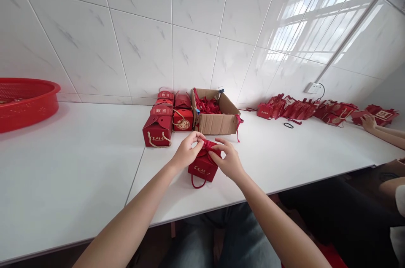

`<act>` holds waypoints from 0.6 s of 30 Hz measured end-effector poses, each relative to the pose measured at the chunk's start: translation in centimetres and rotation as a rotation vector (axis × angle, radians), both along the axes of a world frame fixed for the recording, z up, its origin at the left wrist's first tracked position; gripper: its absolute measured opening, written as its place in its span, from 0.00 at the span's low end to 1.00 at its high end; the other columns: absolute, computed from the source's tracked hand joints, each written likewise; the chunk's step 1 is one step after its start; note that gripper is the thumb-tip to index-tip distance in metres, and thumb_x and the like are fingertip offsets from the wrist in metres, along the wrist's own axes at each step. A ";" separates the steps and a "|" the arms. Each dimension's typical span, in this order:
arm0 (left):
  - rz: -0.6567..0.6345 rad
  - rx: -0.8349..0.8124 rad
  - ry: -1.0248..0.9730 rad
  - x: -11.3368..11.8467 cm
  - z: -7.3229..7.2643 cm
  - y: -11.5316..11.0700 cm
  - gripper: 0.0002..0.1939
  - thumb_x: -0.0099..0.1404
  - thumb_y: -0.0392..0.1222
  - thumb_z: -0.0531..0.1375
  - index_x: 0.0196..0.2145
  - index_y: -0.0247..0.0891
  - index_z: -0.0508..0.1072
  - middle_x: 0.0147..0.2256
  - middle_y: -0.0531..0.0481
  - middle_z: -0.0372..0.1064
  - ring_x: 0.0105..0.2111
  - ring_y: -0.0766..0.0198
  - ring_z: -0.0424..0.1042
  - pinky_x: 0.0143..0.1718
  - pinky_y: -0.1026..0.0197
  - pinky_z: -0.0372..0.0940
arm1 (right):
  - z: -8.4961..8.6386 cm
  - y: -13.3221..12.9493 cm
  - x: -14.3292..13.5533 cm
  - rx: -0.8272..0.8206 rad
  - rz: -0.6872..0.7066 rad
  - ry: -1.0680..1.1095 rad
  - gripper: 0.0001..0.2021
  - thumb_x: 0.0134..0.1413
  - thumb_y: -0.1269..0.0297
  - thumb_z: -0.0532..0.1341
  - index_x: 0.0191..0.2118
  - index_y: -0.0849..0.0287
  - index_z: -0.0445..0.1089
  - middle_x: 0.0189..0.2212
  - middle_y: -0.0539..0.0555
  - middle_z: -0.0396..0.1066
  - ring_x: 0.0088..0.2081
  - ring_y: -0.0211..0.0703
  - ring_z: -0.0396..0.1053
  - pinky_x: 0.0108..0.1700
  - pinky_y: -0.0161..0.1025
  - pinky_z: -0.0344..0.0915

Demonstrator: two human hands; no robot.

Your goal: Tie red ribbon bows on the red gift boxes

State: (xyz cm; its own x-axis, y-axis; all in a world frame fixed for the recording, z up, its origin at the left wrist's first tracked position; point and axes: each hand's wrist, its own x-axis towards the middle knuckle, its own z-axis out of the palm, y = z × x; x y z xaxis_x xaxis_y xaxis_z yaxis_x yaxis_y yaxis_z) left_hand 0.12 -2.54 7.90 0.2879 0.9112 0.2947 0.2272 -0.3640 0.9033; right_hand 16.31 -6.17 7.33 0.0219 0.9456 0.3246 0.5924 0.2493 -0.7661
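In the head view, the cardboard carton (217,124) serves as the landmark on the white worktop (88,154). A small red box (202,170) stands in front of the carton, on the near side, with its cord handle (198,186) hanging down toward the person. Above the box's lid, the left hand (189,149) has thumb and fingertips closed on a red ribbon (207,145), and the right hand (230,162) pinches it from the other side between thumb and forefinger. The step in hand looks like shaping or tightening this ribbon into a bow; whether its knot is firm cannot be told. As a judgement, the move now calls for a light, even pull from both sides, keeping the box square and the lid flaps uncrushed.

More red ribbons (207,105) lie inside the carton. Finished-looking red boxes (157,131) stand just left of it, and to its right, well apart, a co-worker's hand (368,122) touches a further group of red packaging (384,114).
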 end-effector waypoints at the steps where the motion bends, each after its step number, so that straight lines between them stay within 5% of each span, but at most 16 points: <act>1: 0.004 -0.007 -0.008 0.0 0.1 0.0 0.08 0.63 0.43 0.53 0.39 0.39 0.65 0.37 0.48 0.67 0.40 0.60 0.68 0.35 0.61 0.64 | 0.0 0.0 0.0 -0.006 0.003 0.002 0.06 0.49 0.64 0.61 0.33 0.54 0.75 0.52 0.58 0.67 0.56 0.53 0.61 0.57 0.56 0.54; 10: -0.002 0.072 0.035 0.1 0.3 0.0 0.07 0.62 0.45 0.56 0.32 0.39 0.65 0.33 0.51 0.66 0.37 0.62 0.67 0.42 0.59 0.62 | -0.3 0.2 0.0 -0.021 0.034 0.010 0.08 0.50 0.62 0.60 0.35 0.55 0.75 0.51 0.59 0.67 0.55 0.52 0.63 0.56 0.53 0.57; 18: 0.034 0.117 0.154 -0.5 0.2 0.3 0.10 0.63 0.46 0.54 0.38 0.40 0.70 0.37 0.48 0.69 0.42 0.59 0.68 0.47 0.55 0.62 | 1.2 -2.4 -0.1 -0.077 0.053 -0.198 0.15 0.54 0.57 0.57 0.47 0.51 0.72 0.55 0.57 0.63 0.56 0.54 0.61 0.56 0.56 0.55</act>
State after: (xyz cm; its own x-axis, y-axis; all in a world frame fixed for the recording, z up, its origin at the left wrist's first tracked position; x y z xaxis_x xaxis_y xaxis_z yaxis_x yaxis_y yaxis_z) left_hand -0.39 -2.20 8.14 0.3072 0.8833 0.3542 0.3737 -0.4543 0.8087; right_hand 16.25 -8.61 8.49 -0.0852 0.9658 0.2448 0.7208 0.2293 -0.6541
